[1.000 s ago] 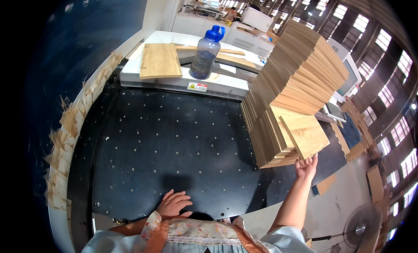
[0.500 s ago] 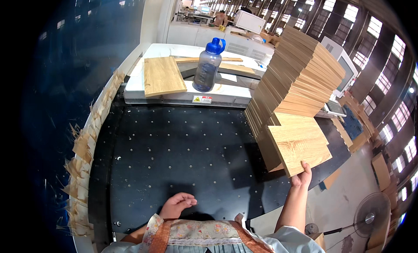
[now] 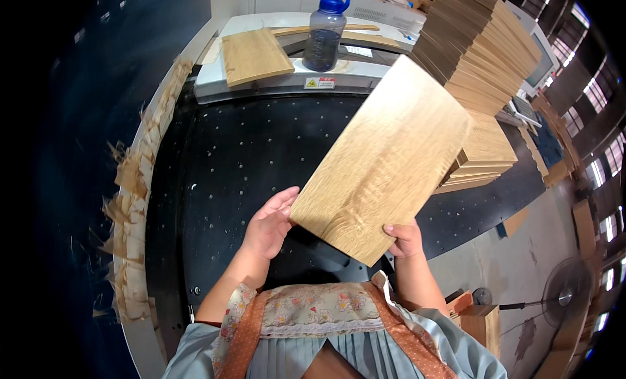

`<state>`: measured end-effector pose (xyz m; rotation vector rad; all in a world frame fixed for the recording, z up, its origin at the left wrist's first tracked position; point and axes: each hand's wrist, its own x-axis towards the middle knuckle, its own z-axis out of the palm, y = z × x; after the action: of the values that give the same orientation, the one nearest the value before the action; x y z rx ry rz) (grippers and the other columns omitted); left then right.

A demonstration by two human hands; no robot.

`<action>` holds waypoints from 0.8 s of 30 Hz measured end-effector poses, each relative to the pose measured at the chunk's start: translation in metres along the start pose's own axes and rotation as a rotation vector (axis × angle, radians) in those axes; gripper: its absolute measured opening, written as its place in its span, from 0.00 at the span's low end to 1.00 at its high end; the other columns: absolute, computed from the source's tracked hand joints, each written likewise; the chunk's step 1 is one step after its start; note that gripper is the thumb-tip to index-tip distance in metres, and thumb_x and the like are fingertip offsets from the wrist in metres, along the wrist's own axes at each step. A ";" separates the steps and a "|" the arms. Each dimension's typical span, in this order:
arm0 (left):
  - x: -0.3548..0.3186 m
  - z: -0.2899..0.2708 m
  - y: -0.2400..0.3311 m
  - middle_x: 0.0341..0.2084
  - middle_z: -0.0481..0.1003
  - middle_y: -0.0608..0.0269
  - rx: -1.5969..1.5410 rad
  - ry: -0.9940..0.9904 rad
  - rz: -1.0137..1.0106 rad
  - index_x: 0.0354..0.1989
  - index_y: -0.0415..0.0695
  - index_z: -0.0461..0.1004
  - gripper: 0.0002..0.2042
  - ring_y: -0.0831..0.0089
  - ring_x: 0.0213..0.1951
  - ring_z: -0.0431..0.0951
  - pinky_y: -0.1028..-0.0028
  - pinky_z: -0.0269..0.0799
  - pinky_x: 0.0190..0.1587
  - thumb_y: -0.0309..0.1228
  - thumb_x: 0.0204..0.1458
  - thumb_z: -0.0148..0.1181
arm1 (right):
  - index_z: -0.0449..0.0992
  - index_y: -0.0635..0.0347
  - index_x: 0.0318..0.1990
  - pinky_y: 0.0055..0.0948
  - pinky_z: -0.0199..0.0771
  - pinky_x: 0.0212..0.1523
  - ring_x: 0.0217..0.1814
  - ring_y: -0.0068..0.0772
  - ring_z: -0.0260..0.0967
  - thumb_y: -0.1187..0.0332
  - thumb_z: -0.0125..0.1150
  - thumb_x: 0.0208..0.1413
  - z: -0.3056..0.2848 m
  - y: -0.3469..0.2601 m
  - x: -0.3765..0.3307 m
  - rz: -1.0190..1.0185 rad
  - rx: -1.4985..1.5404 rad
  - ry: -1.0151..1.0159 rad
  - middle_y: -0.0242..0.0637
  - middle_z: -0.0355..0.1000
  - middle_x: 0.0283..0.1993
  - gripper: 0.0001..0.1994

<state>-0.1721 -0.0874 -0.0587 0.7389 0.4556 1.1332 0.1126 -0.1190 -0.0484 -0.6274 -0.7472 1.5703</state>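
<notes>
The rectangular light-brown wood-grain board (image 3: 385, 157), half a second ago over the low front part of the tall stack of matching boards (image 3: 489, 59), is now raised in front of the person, above the black perforated tabletop (image 3: 248, 144). Right hand (image 3: 405, 239): clamped on the board's near edge, thumb on the upper face. Left hand (image 3: 267, 229): up from its former position low over the tabletop, now at the board's left corner, fingers partly extended; whether it grips cannot be told. Translucent bottle with blue lid (image 3: 325, 33): standing beyond the tabletop, as before.
</notes>
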 end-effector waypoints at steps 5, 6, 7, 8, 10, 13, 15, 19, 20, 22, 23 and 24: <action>-0.027 -0.018 -0.015 0.51 0.70 0.53 0.033 0.143 0.027 0.56 0.34 0.63 0.19 0.67 0.53 0.69 0.69 0.63 0.56 0.28 0.56 0.50 | 0.61 0.69 0.57 0.38 0.65 0.56 0.56 0.42 0.66 0.81 0.60 0.38 0.003 0.012 0.002 0.104 -0.072 -0.071 0.45 0.68 0.53 0.32; -0.030 -0.018 -0.018 0.52 0.70 0.53 0.036 0.165 0.032 0.56 0.34 0.63 0.19 0.67 0.53 0.69 0.69 0.63 0.55 0.27 0.56 0.49 | 0.61 0.69 0.57 0.38 0.65 0.56 0.56 0.42 0.66 0.81 0.60 0.38 0.002 0.013 0.003 0.101 -0.083 -0.089 0.45 0.68 0.53 0.32; -0.033 -0.017 -0.020 0.52 0.69 0.53 0.037 0.186 0.034 0.56 0.34 0.63 0.19 0.67 0.53 0.69 0.69 0.63 0.55 0.27 0.56 0.49 | 0.62 0.69 0.56 0.37 0.65 0.56 0.56 0.42 0.66 0.81 0.60 0.38 0.002 0.012 0.005 0.097 -0.094 -0.104 0.45 0.68 0.53 0.32; -0.034 -0.014 -0.021 0.52 0.69 0.53 0.037 0.179 0.041 0.56 0.34 0.63 0.19 0.67 0.54 0.69 0.69 0.63 0.56 0.26 0.57 0.48 | 0.62 0.69 0.56 0.37 0.65 0.56 0.56 0.42 0.66 0.81 0.60 0.38 0.002 0.011 0.006 0.097 -0.092 -0.118 0.45 0.68 0.53 0.31; -0.034 -0.011 -0.023 0.52 0.69 0.53 0.043 0.185 0.044 0.57 0.34 0.62 0.19 0.67 0.54 0.69 0.69 0.63 0.56 0.25 0.57 0.47 | 0.62 0.69 0.56 0.37 0.65 0.56 0.55 0.42 0.66 0.81 0.60 0.37 0.000 0.007 0.006 0.089 -0.090 -0.135 0.45 0.68 0.53 0.31; -0.037 -0.015 -0.027 0.53 0.68 0.52 0.012 0.188 0.051 0.57 0.34 0.62 0.19 0.66 0.55 0.68 0.68 0.63 0.56 0.24 0.57 0.46 | 0.62 0.70 0.55 0.36 0.66 0.55 0.55 0.42 0.67 0.81 0.60 0.37 -0.003 0.007 0.008 0.112 -0.107 -0.132 0.45 0.68 0.53 0.31; -0.036 -0.017 -0.028 0.54 0.68 0.52 0.001 0.181 0.054 0.57 0.34 0.61 0.19 0.66 0.55 0.68 0.68 0.63 0.56 0.23 0.57 0.45 | 0.63 0.70 0.55 0.36 0.66 0.54 0.54 0.41 0.67 0.81 0.60 0.37 -0.003 0.006 0.008 0.099 -0.106 -0.136 0.45 0.68 0.52 0.31; -0.032 -0.012 -0.025 0.55 0.66 0.50 0.017 0.146 0.055 0.58 0.32 0.59 0.20 0.64 0.56 0.68 0.66 0.64 0.56 0.24 0.57 0.45 | 0.63 0.70 0.55 0.37 0.66 0.54 0.53 0.40 0.68 0.80 0.61 0.37 -0.007 0.005 0.007 0.055 -0.139 -0.122 0.44 0.69 0.52 0.31; -0.032 -0.011 -0.024 0.55 0.66 0.50 0.002 0.143 0.061 0.58 0.32 0.59 0.20 0.64 0.56 0.68 0.66 0.65 0.56 0.24 0.57 0.44 | 0.63 0.70 0.55 0.37 0.66 0.54 0.53 0.40 0.68 0.80 0.62 0.36 -0.007 0.007 0.007 0.041 -0.141 -0.119 0.44 0.69 0.51 0.31; -0.028 -0.008 -0.027 0.54 0.66 0.48 -0.055 0.107 0.067 0.59 0.31 0.56 0.21 0.63 0.55 0.68 0.64 0.67 0.54 0.26 0.57 0.45 | 0.62 0.70 0.55 0.38 0.68 0.53 0.53 0.40 0.68 0.79 0.62 0.36 -0.006 -0.004 0.010 0.009 -0.133 -0.132 0.44 0.69 0.51 0.32; -0.023 -0.007 -0.028 0.54 0.66 0.48 -0.093 0.078 0.072 0.60 0.31 0.54 0.23 0.62 0.54 0.69 0.63 0.69 0.53 0.27 0.57 0.46 | 0.62 0.70 0.55 0.39 0.68 0.53 0.52 0.40 0.68 0.79 0.63 0.36 -0.006 -0.011 0.012 0.005 -0.122 -0.133 0.45 0.69 0.51 0.32; -0.020 -0.009 -0.025 0.54 0.66 0.48 -0.090 0.041 0.071 0.60 0.31 0.54 0.23 0.62 0.54 0.69 0.63 0.69 0.53 0.29 0.58 0.45 | 0.62 0.71 0.55 0.39 0.70 0.52 0.52 0.42 0.69 0.79 0.62 0.36 -0.008 -0.014 0.017 0.030 -0.103 -0.143 0.46 0.68 0.51 0.33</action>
<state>-0.1698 -0.1091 -0.0842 0.6588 0.4131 1.2290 0.1249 -0.1003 -0.0425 -0.6081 -0.9346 1.6244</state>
